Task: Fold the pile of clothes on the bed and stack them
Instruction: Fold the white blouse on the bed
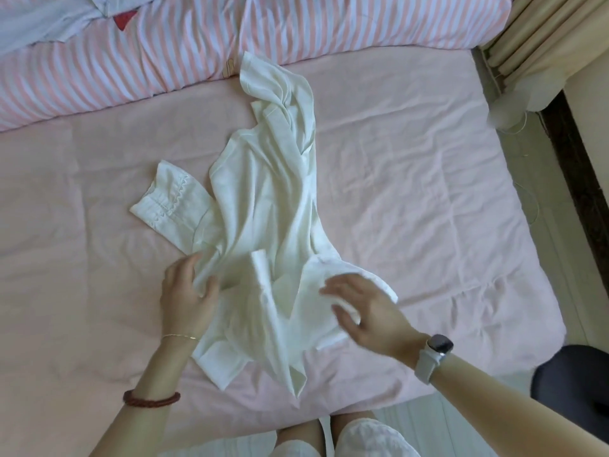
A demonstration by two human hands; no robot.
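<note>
A white long-sleeved garment (263, 206) lies crumpled and twisted lengthwise across the pink bed sheet (412, 199), one cuffed sleeve (171, 202) spread out to the left. My left hand (188, 291) grips a bunch of its fabric at the near left, thumb and fingers pinching the cloth. My right hand (365, 308) lies on the near right part of the garment with a fold of cloth caught between thumb and fingers. More clothes (49, 18), pale blue with a bit of red, lie at the far left on the striped quilt.
A rolled pink-and-white striped quilt (296, 24) runs along the far side of the bed. A cream radiator (534, 31) and a small white fan (514, 107) stand at the right. A dark chair (573, 384) sits by the near right corner of the bed.
</note>
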